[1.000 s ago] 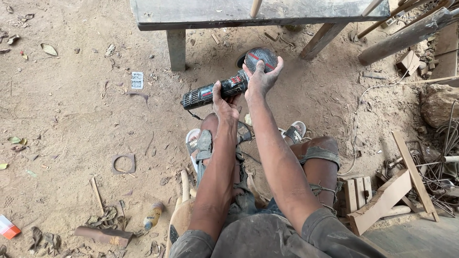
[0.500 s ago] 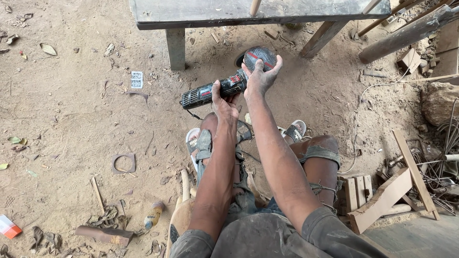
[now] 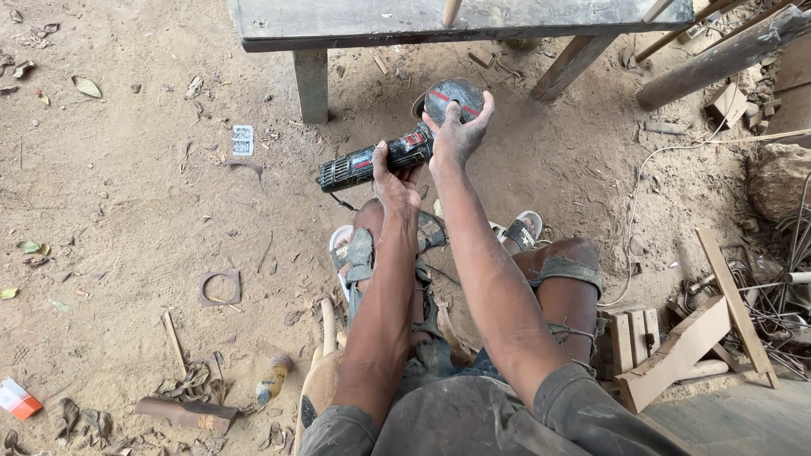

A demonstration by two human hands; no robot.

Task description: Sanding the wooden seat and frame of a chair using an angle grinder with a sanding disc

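I sit over a sandy floor and hold a black angle grinder (image 3: pixel 365 165) out in front of my knees. My left hand (image 3: pixel 394 184) is wrapped around its body from below, just behind the head. My right hand (image 3: pixel 457 135) cups the round grey cutting disc (image 3: pixel 454 100) at the grinder's head, with the fingers spread along the disc's near edge. The grinder's cord hangs down from its rear end.
A grey wooden table (image 3: pixel 422 21) stands just beyond the grinder, one leg (image 3: pixel 312 84) to its left. Timber offcuts (image 3: pixel 676 355) and wire coils (image 3: pixel 781 287) lie at the right. Scraps, leaves and a small bottle (image 3: pixel 272 378) litter the sand at the left.
Both hands and the grinder have shifted slightly up and left in the view. My right fingers have closed a little more around the disc's edge.
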